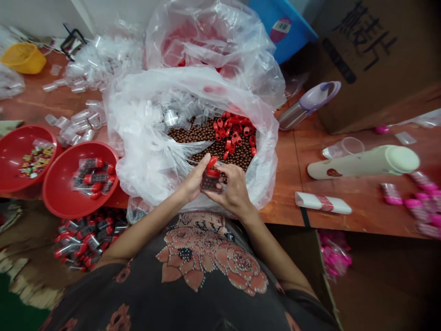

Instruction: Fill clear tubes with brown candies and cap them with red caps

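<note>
A small clear jar with a red cap (211, 180) is between my two hands at the near edge of a white plastic bag; brown balls show inside it. My left hand (193, 183) grips its left side, with the thumb by the cap's raised red flap. My right hand (234, 187) wraps round the other side, fingers at the cap and under the jar. Beyond my hands, the bag (134, 138) holds many brown balls (215, 154), a heap of clear empty jars (179, 110) and a cluster of red caps (236, 126).
To the left, a red bowl (57, 193) holds filled jars; another red bowl (10, 158) has small colourful pieces. Loose clear jars (81, 124) lie behind. On the right are a lidded bottle (299, 105), a pale green flask (358, 163), a white packet (324, 203) and a cardboard box (379, 92).
</note>
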`<state>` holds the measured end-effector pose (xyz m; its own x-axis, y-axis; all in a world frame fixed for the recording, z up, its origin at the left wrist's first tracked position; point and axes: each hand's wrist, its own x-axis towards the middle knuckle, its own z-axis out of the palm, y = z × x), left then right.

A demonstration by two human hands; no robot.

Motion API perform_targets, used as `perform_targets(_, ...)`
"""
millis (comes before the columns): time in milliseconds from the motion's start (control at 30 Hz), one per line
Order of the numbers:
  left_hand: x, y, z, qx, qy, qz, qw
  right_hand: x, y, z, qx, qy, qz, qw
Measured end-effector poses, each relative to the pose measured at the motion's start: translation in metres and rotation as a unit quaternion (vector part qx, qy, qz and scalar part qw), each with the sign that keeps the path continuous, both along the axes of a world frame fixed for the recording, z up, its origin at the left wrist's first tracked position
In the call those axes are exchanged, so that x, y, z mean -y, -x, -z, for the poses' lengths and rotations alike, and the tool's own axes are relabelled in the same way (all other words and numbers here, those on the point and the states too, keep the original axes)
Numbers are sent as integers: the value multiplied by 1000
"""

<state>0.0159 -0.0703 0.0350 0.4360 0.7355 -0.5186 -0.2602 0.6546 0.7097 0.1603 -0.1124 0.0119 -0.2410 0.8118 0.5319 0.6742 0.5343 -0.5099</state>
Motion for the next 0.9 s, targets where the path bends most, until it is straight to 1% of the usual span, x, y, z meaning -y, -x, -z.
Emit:
perform_targets(100, 2, -1, 4, -20, -9, -6, 1000, -1, -2, -2, 1, 6, 12, 1000)
perform_targets(200, 5, -2, 7, -35, -39, -10, 999, -3, -3, -4, 35, 20, 5, 999)
perform_targets(300, 8, -3, 7, -47, -74, -10, 996, -4, -2, -5, 58, 19, 3, 998)
perform_targets(400, 9, -5, 5, -56, -107, -13, 993, -6, 2, -7, 56, 7, 11, 998)
perform_targets(500, 10, -5, 6, -69, -112, -43, 990, -8, 7, -5, 51, -18, 12, 998)
perform_targets(600, 16, -3, 9, -70, -124, -67, 988, -7, 10, -1, 55, -48, -3, 997)
perform_targets(700, 26, 1, 10, -53, -154, -59, 985, -5, 14, 4, 48, -78, -20, 996)
perform_targets(767, 26, 8, 5, -42, -175, -52, 982, -6, 17, 7, 40, -87, -31, 995)
perform_targets(833, 21, 24, -7, -57, -210, -63, 974, -9, 22, 7, 34, -75, -71, 994)
perform_targets(867, 18, 38, -15, -83, -234, -84, 965, -11, 25, 7, 31, -66, -89, 993)
perform_targets(900, 16, 56, -25, -126, -261, -117, 950, -11, 26, 6, 26, -54, -102, 993)
